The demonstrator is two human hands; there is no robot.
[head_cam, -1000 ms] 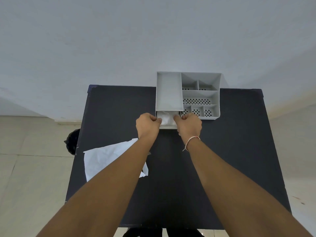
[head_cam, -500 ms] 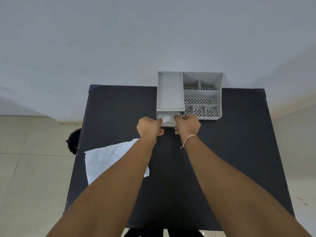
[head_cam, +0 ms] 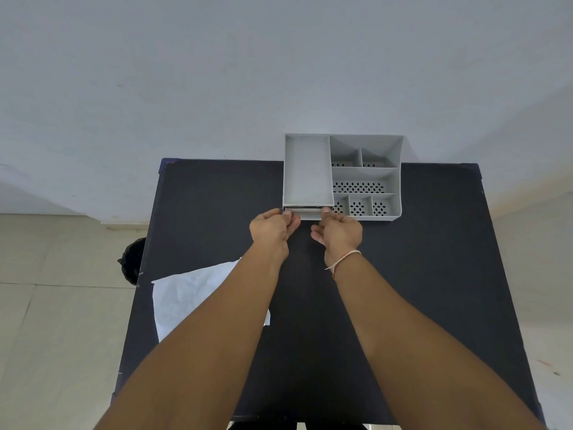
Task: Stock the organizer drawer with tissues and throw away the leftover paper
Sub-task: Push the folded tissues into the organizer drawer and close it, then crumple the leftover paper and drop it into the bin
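The grey organizer [head_cam: 366,181] stands at the table's far edge. Its drawer [head_cam: 307,214] at the lower left is pushed almost fully in, so only a thin strip of its front shows. The tissues inside are hidden. My left hand [head_cam: 274,226] has curled fingers, and its thumb and fingertips hold the drawer's left front corner. Fingertips of my right hand [head_cam: 339,231] press the right end of the drawer front, with the thumb held apart. A white sheet of leftover paper [head_cam: 186,296] lies on the table's left side, partly under my left forearm.
The black table [head_cam: 434,274] fills the middle of the view. A dark bin or bag [head_cam: 133,260] sits on the floor beside the table's left edge. A pale wall rises behind the organizer.
The drawer has slid from well out to nearly flush with the organizer. Both hands moved forward with it, and the white tissues seen inside earlier are no longer visible.
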